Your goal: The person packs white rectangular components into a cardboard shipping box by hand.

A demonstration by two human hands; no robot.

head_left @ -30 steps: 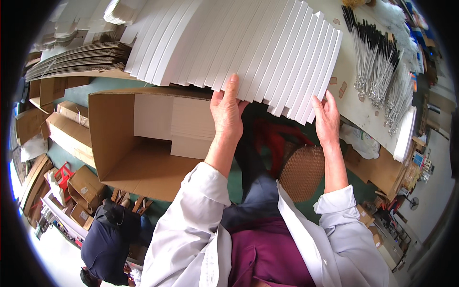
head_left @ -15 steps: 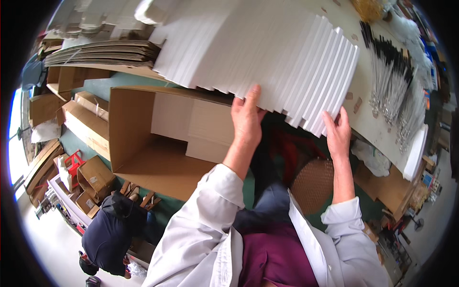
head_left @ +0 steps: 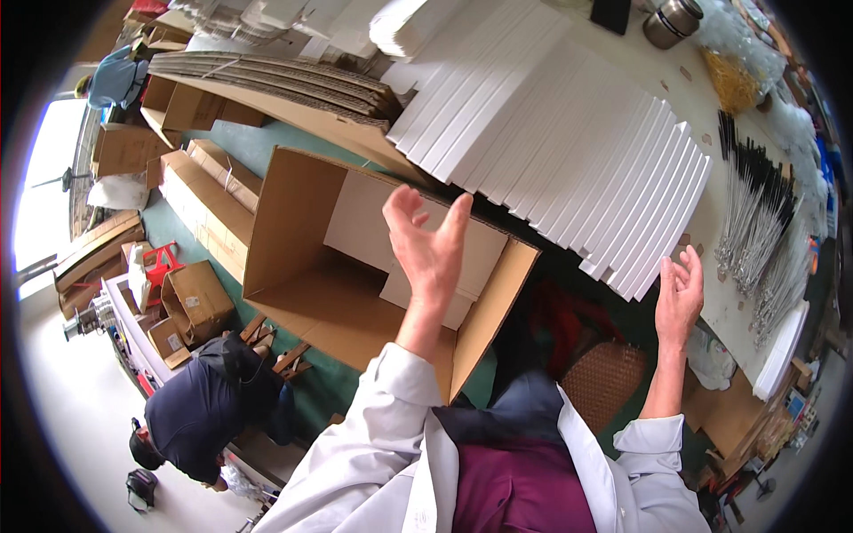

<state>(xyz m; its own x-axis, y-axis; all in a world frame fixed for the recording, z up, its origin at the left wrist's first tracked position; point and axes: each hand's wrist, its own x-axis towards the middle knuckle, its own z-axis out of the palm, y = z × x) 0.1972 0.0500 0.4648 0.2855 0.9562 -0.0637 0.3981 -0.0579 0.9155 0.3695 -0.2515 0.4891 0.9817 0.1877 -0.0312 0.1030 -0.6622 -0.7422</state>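
Note:
A long row of slim white boxes (head_left: 569,151), packed side by side, lies on the table with its near ends stepped along the table edge. My left hand (head_left: 425,249) is raised off the row's near edge with thumb and fingers apart, holding nothing. Behind and below it is an open brown cardboard carton (head_left: 298,200) with white panels (head_left: 360,213) inside. Just off the right end of the row, my right hand (head_left: 679,298) has its fingers loosely bent and apart, with nothing in them.
Flattened cardboard (head_left: 284,80) is stacked left of the row. Bundles of black-ended thin rods (head_left: 755,213), a metal flask (head_left: 673,22) and plastic bags are on the table at right. A woven brown seat (head_left: 604,377) is below. Another person (head_left: 213,400) bends over at lower left.
Both hands have let go of the white boxes. My left hand has drawn back toward the carton, and my right hand has moved slightly off the row's end. The whole view has shifted.

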